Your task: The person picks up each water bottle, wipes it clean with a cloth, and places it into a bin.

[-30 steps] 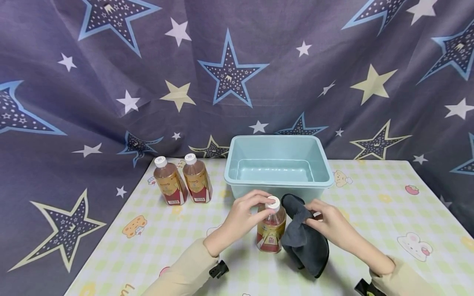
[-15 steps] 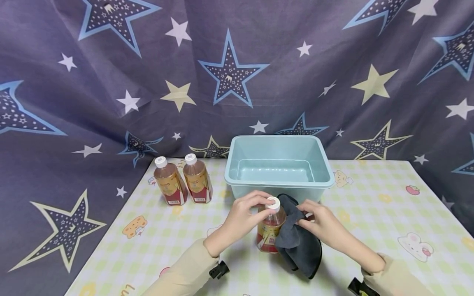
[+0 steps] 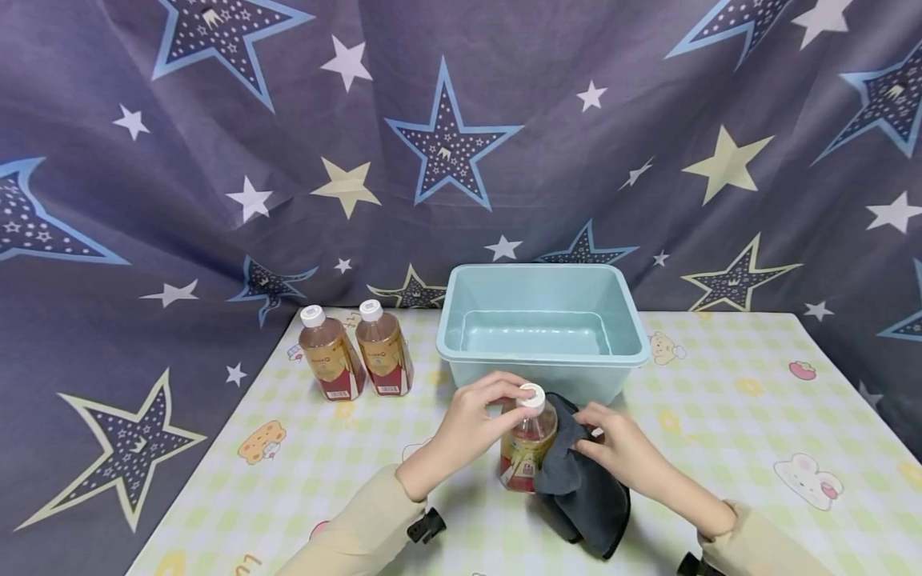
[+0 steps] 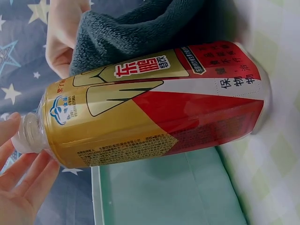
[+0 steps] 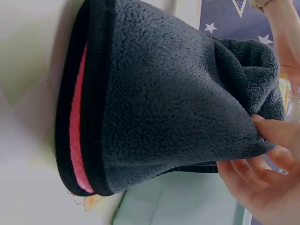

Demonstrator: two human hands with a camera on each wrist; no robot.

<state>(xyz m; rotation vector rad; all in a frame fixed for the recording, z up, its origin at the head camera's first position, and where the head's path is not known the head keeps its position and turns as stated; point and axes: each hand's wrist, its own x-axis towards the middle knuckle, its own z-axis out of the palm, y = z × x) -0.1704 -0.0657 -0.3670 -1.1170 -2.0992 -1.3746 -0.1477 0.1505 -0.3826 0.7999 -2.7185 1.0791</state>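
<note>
A bottle (image 3: 526, 456) with a white cap and a gold and red label stands upright on the table. My left hand (image 3: 475, 416) pinches its cap (image 4: 29, 133) between thumb and fingers from the left. In my right hand (image 3: 619, 448) is a dark grey cloth (image 3: 585, 496), pinched near its top and drooping in folds. The cloth lies against the right side of the bottle and overlaps its label in the head view. Seen from the right wrist, the fleecy cloth (image 5: 164, 93) has a black border with a pink strip showing inside the fold.
Behind the bottle stands a light blue plastic basin (image 3: 540, 362). Two similar capped bottles (image 3: 331, 360) (image 3: 385, 352) stand side by side at the back left of the table. A checked cloth (image 3: 742, 448) with cartoon prints covers the tabletop, and a star-patterned curtain (image 3: 288, 160) hangs behind.
My right hand and the grey cloth have shifted left, up against the bottle, and the cloth's lower end has dropped slightly. My left hand keeps its hold on the cap.
</note>
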